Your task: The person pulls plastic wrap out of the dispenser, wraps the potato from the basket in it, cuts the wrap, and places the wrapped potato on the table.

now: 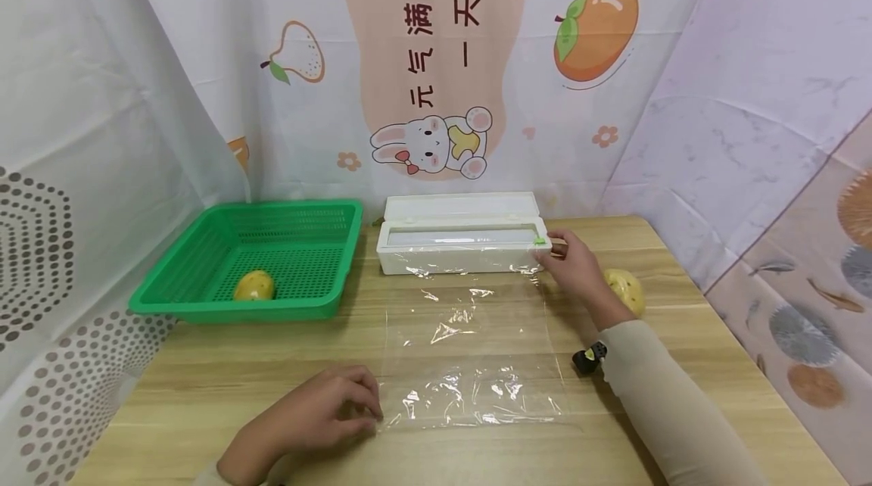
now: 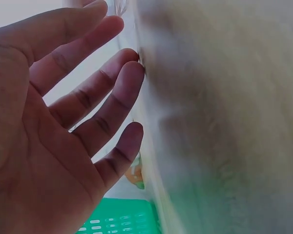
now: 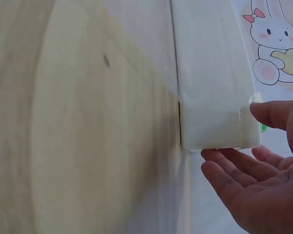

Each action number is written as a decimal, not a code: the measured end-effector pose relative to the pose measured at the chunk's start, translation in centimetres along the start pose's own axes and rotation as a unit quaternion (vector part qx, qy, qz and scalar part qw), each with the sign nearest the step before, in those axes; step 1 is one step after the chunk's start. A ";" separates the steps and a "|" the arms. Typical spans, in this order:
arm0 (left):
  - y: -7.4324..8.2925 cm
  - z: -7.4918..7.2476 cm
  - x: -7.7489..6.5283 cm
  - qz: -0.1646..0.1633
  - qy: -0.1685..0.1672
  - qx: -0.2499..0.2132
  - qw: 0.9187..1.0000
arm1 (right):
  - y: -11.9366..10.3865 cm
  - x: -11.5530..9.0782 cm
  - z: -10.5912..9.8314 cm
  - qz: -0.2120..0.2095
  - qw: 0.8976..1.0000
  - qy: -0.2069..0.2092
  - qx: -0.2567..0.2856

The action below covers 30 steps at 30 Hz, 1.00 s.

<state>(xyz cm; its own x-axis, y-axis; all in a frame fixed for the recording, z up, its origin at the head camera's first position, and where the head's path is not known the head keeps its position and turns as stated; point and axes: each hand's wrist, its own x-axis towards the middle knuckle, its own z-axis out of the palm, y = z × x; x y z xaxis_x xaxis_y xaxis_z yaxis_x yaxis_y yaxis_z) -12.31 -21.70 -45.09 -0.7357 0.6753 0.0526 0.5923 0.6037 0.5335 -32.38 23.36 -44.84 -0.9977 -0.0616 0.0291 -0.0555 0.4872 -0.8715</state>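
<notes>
A white cling film dispenser (image 1: 463, 259) stands at the back of the table with its lid raised. From it a clear sheet of cling film (image 1: 470, 350) stretches over the wood toward the front. My right hand (image 1: 575, 266) holds the dispenser's right end. In the right wrist view, the thumb (image 3: 271, 114) lies at its top edge and the fingers (image 3: 234, 170) touch its end face. Close by sits a small green slider (image 1: 540, 241). My left hand (image 1: 327, 410) rests by the film's front left corner, fingers loosely bent, gripping nothing.
A green basket (image 1: 334, 297) at the back left contains one potato (image 1: 255, 286). Another potato (image 1: 625, 291), partly hidden by the right wrist, lies on the right of the table (image 1: 681, 365). A printed curtain (image 1: 300, 130) hangs behind the table.
</notes>
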 end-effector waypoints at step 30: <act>1.5 -0.6 0.1 -0.026 -0.023 0.004 0.999 | 1.3 -7.1 -1.5 -0.112 0.963 -0.211 -0.123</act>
<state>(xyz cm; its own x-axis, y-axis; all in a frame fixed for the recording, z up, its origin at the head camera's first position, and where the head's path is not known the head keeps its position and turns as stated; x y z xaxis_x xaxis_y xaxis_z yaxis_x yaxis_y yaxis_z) -11.68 -20.98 -43.75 -0.7497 0.6616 -0.0151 0.5563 0.6424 0.5271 -25.42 25.75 -45.48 -0.8579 -0.5119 -0.0440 -0.3267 0.6095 -0.7224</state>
